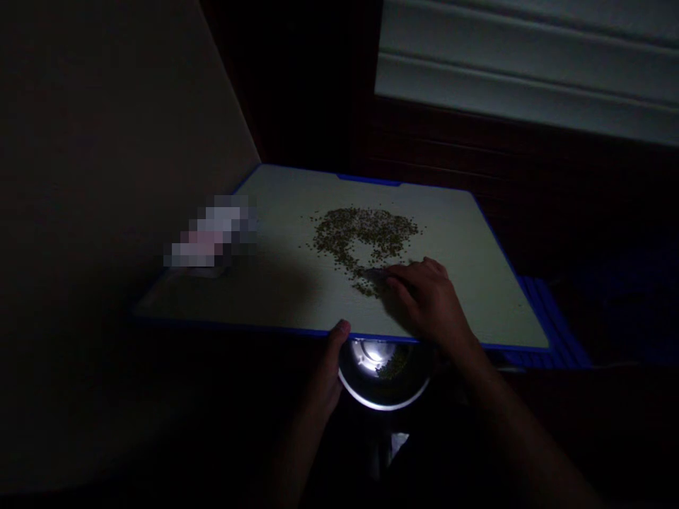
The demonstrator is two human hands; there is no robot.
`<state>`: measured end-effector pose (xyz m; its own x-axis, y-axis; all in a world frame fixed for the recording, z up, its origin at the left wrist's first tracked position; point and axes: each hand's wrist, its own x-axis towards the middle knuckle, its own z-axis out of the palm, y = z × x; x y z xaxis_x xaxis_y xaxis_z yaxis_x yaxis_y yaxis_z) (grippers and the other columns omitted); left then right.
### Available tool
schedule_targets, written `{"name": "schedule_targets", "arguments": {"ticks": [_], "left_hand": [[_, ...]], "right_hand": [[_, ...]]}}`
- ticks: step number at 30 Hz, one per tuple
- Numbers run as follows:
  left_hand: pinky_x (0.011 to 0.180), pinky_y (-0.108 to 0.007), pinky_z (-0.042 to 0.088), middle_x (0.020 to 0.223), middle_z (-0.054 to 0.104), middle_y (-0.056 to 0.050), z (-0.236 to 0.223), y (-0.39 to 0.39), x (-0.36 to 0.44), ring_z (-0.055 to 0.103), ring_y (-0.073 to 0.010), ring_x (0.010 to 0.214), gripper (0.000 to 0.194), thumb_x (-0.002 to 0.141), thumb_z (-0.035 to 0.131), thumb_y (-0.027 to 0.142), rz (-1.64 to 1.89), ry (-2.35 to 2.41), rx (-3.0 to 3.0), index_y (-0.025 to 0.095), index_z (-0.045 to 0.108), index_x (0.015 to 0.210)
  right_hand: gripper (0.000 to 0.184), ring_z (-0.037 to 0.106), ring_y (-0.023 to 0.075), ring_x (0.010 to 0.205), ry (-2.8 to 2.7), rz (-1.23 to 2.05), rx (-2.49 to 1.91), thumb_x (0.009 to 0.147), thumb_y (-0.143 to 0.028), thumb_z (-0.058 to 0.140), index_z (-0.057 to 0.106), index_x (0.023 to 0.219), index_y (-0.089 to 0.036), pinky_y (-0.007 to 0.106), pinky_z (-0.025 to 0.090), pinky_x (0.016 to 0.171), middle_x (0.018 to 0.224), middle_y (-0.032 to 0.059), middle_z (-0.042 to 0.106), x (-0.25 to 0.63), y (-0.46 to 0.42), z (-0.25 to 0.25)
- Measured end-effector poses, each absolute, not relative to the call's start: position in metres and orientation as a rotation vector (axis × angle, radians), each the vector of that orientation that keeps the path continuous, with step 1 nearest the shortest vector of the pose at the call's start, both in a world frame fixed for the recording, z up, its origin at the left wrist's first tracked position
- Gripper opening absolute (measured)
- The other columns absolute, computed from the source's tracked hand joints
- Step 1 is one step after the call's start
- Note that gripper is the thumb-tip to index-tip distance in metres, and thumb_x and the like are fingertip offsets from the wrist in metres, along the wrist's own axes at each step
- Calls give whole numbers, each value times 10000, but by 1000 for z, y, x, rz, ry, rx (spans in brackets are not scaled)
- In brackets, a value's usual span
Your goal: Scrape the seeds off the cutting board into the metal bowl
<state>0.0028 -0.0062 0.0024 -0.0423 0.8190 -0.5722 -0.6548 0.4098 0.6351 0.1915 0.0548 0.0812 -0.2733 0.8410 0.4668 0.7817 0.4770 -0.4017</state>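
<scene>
Darkness fills most of the room, with one plain wall [117, 106] on the left and one pale ridged panel [530, 53] at the upper right. Below them stands one light-coloured surface [456, 233] edged in blue, with one blue strip [368, 179] set into its far edge. One patch of small grains [366, 226], far too many to count, lies spread near the middle of the surface, with one bare gap towards its near side and a few strays around it. One pixelated object [212, 233] sits at the left edge, too obscured to identify. Beyond the right edge, lower down, is one blue ribbed item [552, 318].

Two hands are at work. The right hand [427, 293] reaches over the near edge, its fingers bent down at the near end of the grains; whether its grip is closed on anything, I cannot tell. The left hand [329, 375] has one thumb on the near blue edge, beside one shiny bowl [385, 408]; its fingers are hidden, so its grip cannot be told. The bowl is partly under that edge, holding one small heap [393, 365].
</scene>
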Motion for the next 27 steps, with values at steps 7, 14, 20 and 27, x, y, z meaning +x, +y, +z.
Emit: {"name": "schedule_targets", "arguments": {"ticks": [7,14,20,27], "left_hand": [[1177,-470,469,1237,789,-159,1,-8,3,641,-358,1342,669,804,859,444,1218,1053,183,148,674,1374],[1226,-487,411,1356,740,-146,-7,-9,3,605,-348,1387,649,834,833,466,1192,1016,194,172,661,1386],[1231,-473,400,1377,732,-133,-12,-9,3,570,-336,1424,713,783,878,468,1265,1049,235,192,643,1397],[1215,-478,424,1410,713,-128,-15,-9,4,592,-356,1396,704,729,909,492,1271,1047,218,196,681,1326]], "right_hand": [[147,708,260,940,-1989,22,-1432,999,-244,615,734,1072,-198,480,468,1014,1016,89,816,179,21,76],[159,680,256,914,-2017,99,-1389,1014,-260,615,746,1082,-202,474,440,1008,964,69,800,158,30,79],[178,670,244,1001,-2148,274,-1173,1033,-296,611,776,1091,-260,417,456,942,1042,48,785,171,67,95],[168,655,238,1039,-2288,318,-1026,1030,-258,627,772,1113,-276,445,424,998,1061,44,772,186,74,94]]}}
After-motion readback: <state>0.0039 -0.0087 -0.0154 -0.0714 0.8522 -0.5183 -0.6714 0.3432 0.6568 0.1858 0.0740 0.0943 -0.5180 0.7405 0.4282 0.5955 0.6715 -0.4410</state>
